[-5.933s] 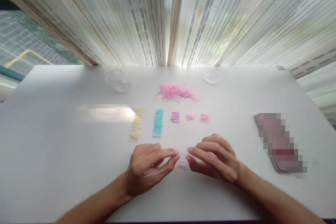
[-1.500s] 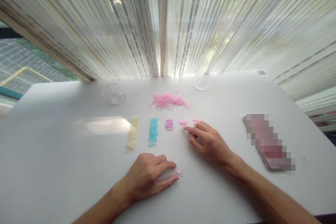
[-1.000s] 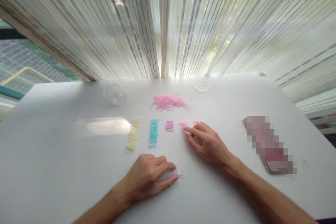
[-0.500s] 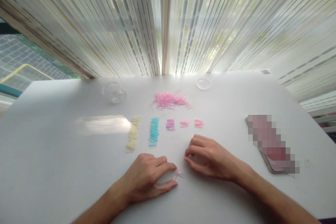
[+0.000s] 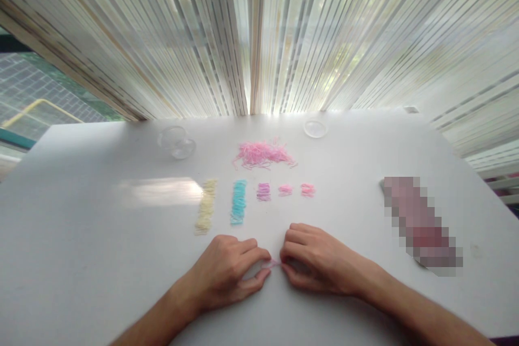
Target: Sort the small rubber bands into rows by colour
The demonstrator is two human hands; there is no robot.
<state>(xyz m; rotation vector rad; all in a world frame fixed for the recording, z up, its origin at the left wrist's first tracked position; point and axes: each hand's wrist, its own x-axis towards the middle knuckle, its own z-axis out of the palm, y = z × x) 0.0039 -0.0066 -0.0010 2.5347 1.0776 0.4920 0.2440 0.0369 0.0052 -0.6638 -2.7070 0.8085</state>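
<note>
The pale pink strands (image 5: 274,263) are at the white table (image 5: 101,259), in the small gap between the two hands. The right hand (image 5: 314,259) pinches them between thumb and forefinger. The left hand (image 5: 231,273) has its thumb and forefinger curved around their other side, the tips apart; if it grips them, I cannot tell. Beyond, yellow sticks (image 5: 205,208), blue sticks (image 5: 238,203) and purple sticks (image 5: 263,192) lie side by side, before a loose pink pile (image 5: 263,155).
</note>
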